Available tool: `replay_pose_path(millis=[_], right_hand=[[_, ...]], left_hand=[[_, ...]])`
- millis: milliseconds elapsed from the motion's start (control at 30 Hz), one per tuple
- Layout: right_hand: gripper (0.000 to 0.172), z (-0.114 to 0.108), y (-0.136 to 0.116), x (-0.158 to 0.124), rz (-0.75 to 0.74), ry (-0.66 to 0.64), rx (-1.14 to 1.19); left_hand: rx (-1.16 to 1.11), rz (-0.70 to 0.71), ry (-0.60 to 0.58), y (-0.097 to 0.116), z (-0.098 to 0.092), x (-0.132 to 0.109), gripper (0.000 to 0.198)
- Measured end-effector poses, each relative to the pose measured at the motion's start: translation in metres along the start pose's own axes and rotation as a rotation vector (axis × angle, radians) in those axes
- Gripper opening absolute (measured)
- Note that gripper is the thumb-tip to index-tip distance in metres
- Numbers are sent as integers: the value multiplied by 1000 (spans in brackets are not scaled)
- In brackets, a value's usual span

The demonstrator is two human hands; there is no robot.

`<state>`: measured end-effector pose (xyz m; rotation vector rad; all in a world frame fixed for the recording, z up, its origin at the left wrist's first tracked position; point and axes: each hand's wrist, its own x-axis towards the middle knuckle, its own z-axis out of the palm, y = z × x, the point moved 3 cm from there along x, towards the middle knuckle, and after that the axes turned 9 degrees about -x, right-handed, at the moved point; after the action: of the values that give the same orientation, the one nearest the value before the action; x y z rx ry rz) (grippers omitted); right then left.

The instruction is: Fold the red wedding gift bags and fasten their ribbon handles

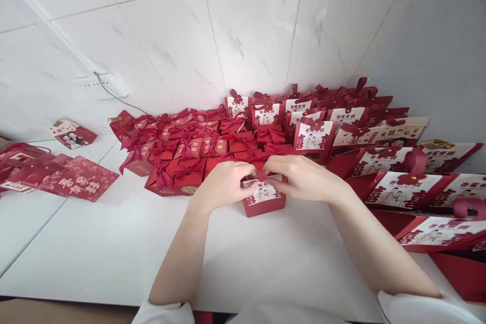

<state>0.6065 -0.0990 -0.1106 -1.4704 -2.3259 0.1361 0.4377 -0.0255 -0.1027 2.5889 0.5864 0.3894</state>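
A small red gift box (265, 201) with a white illustrated label stands upright on the white table in front of me. My left hand (230, 185) closes on the left side of its top, thumb and fingers pinched at the upper edge. Opposite it, my right hand (299, 176) pinches the right side of the same top. Between the two hands a short red ribbon loop (261, 175) shows at the box's top. Part of the upper edge is hidden behind my fingers.
Behind the hands lie many red boxes with bows (186, 149). Rows of labelled gift boxes (395, 190) fill the right side. Flat red printed bags (81, 179) lie at left, near a small box (72, 134). A cable (114, 95) runs from a wall socket on the tiled wall.
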Motion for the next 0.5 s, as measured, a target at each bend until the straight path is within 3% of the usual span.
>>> replay_pose_path(millis=[200, 500], right_hand=[[8, -2, 2, 0, 7, 17, 5], [16, -2, 3, 0, -9, -2, 38]], left_hand=[[-30, -45, -19, -1, -2, -1, 11], [34, 21, 20, -1, 0, 2, 28]])
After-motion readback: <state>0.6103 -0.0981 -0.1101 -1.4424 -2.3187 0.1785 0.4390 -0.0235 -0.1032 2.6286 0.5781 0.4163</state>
